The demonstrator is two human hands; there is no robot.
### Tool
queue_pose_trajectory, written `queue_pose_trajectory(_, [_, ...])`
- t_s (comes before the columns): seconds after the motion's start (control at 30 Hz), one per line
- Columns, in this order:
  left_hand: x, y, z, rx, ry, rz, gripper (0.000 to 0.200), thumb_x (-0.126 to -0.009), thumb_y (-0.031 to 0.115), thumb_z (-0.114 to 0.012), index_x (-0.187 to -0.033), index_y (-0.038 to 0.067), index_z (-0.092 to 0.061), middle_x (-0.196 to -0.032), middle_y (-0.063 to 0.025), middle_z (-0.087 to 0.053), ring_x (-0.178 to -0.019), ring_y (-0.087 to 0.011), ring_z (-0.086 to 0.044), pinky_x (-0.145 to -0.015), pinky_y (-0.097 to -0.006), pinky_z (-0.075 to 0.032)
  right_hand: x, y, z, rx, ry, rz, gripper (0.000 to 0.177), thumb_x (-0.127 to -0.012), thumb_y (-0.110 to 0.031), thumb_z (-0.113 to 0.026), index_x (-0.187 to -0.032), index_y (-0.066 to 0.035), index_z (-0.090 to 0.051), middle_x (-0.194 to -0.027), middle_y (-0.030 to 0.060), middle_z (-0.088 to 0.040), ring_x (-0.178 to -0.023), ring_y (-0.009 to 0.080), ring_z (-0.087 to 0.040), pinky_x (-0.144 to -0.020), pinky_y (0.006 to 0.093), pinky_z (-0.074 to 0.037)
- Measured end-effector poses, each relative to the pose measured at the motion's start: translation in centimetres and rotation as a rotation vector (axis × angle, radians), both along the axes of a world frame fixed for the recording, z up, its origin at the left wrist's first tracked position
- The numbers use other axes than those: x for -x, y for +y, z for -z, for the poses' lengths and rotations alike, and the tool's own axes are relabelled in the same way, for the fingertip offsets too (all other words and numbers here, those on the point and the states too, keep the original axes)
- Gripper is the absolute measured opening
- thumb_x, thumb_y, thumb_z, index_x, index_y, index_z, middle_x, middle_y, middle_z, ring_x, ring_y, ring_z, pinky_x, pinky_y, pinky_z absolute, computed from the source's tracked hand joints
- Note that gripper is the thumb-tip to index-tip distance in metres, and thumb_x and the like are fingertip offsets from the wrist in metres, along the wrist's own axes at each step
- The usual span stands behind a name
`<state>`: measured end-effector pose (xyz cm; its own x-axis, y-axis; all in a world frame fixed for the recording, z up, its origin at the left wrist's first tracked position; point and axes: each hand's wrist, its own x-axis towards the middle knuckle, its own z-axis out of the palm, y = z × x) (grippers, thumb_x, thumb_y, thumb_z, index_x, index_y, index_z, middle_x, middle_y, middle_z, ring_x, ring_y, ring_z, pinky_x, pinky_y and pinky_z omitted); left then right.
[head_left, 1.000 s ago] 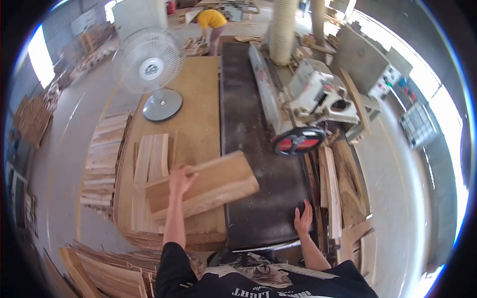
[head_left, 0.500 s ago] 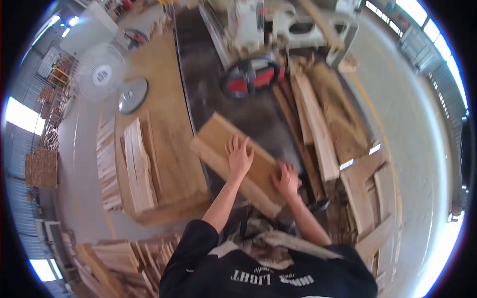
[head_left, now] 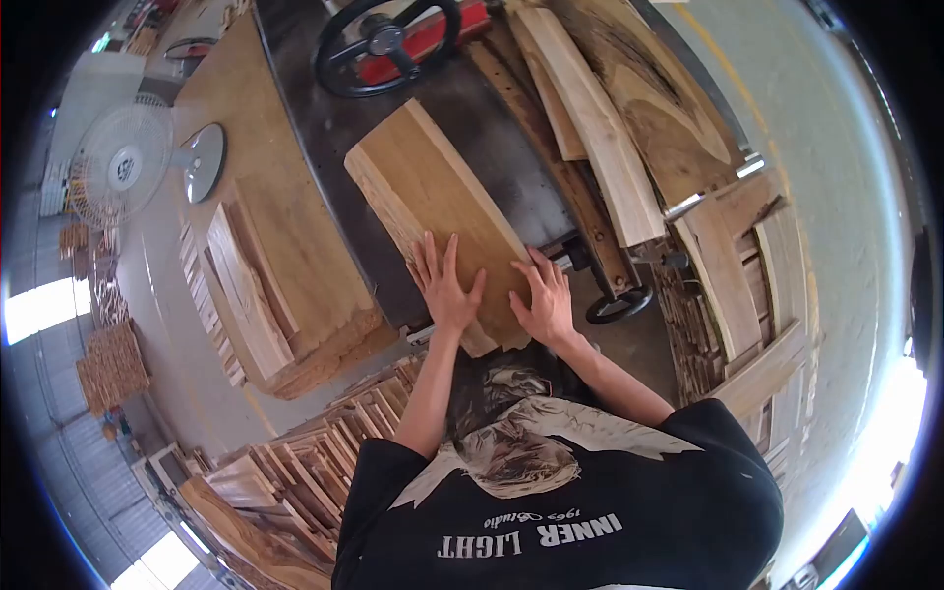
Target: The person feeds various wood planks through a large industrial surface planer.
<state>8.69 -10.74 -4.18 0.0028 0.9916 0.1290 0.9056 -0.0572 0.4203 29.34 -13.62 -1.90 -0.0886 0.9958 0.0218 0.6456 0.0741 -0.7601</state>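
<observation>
I stand at the near end of a black machine bed (head_left: 315, 147), looking down at my two hands on a thick wooden board (head_left: 442, 187). The board lies on the bed, slanting slightly, its far end pointing away from me. Its near end reaches past the bed's near edge, close to my black shirt (head_left: 649, 492).

My left hand (head_left: 447, 295) is spread wide over the board's left side, near that close end. My right hand (head_left: 544, 300) is also spread, thumb on the top face and fingers at the right edge. I cannot tell whether any fingertips curl underneath.

A second ago my left hand alone had the board, and my right hand was away from it. Half a second ago the board lay more crosswise; now it has turned nearer to the bed's length and sits closer to me. I judge that it is now being steadied from both sides rather than carried.

Toward the bed's far part is a black handwheel (head_left: 383, 39). Left of the bed, a tan tabletop (head_left: 285, 216) bears more wood pieces (head_left: 241, 285) and a fan (head_left: 204, 162). Along the bed's right side lie a long pale plank (head_left: 600, 147) and a wide brown slab (head_left: 654, 108).
</observation>
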Motion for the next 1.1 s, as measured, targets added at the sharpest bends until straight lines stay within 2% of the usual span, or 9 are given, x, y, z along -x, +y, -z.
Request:
queue_pose_trajectory(0.17, [-0.4, 1.8, 0.3, 0.002, 0.005, 0.098, 0.075, -0.094, 0.051, -0.073, -0.159, 0.022, -0.050, -0.175, -0.0131, -0.027, -0.162, -0.0429, -0.017, -0.129, -0.0633, -0.014, -1.6, -1.2, 0.4, 0.039, 0.095, 0.004, 0.057, -0.084, -0.015, -0.077, -0.138, -0.010, -0.060, -0.154, 0.0203, -0.049, -0.136, 0.0424, -0.053, -0.113, 0.0536, -0.045])
queue_pose_trajectory(0.27, [-2.2, 2.3, 0.5, -0.010, 0.011, 0.045, 0.072, -0.095, 0.050, -0.072, -0.159, 0.023, -0.051, -0.174, -0.0131, -0.028, -0.162, -0.0436, -0.018, -0.129, -0.0633, -0.014, -2.3, -0.5, 0.6, 0.040, 0.178, 0.037, 0.057, -0.085, -0.013, -0.076, -0.139, -0.009, -0.060, -0.154, 0.0208, -0.049, -0.139, 0.0427, -0.051, -0.115, 0.0535, -0.044])
queue_pose_trajectory(0.4, [-2.6, 2.6, 1.0, -0.033, 0.002, 0.029, 0.072, -0.095, 0.048, -0.073, -0.158, 0.023, -0.051, -0.175, -0.0151, -0.027, -0.162, -0.0452, -0.017, -0.129, -0.0649, -0.014, -3.0, 0.7, 1.9, -0.191, -0.039, -0.009, 0.054, -0.086, -0.011, -0.074, -0.139, -0.008, -0.062, -0.154, 0.0206, -0.050, -0.139, 0.0414, -0.051, -0.115, 0.0523, -0.045])
queue_pose_trajectory(0.5, [-2.5, 3.0, 1.3, -0.039, 0.005, 0.024, 0.071, -0.096, 0.048, -0.072, -0.159, 0.023, -0.050, -0.175, -0.0157, -0.027, -0.162, -0.0455, -0.017, -0.128, -0.0647, -0.014, -2.7, 1.5, 2.4, -0.141, 0.044, 0.005, 0.053, -0.087, -0.012, -0.074, -0.138, -0.008, -0.062, -0.153, 0.0198, -0.051, -0.137, 0.0407, -0.052, -0.115, 0.0523, -0.045])
queue_pose_trajectory(0.97, [-0.9, 9.6, 2.0, -0.091, 0.000, 0.072, 0.070, -0.097, 0.048, -0.072, -0.158, 0.023, -0.051, -0.174, -0.0166, -0.029, -0.161, -0.0450, -0.018, -0.129, -0.0619, -0.015, -1.0, 7.0, 3.3, -0.213, -0.011, 0.085, 0.050, -0.087, -0.017, -0.074, -0.135, -0.008, -0.068, -0.149, 0.0180, -0.057, -0.134, 0.0378, -0.055, -0.109, 0.0501, -0.047])
queue_pose_trajectory(1.1, [-0.7, 10.8, 2.0, -0.095, 0.010, 0.073, 0.069, -0.100, 0.055, -0.067, -0.159, 0.024, -0.050, -0.173, -0.0162, -0.030, -0.161, -0.0437, -0.018, -0.129, -0.0608, -0.015, -0.7, 8.3, 3.5, -0.224, -0.019, 0.106, 0.048, -0.087, -0.016, -0.076, -0.133, -0.010, -0.069, -0.150, 0.0140, -0.057, -0.132, 0.0359, -0.057, -0.109, 0.0508, -0.049])
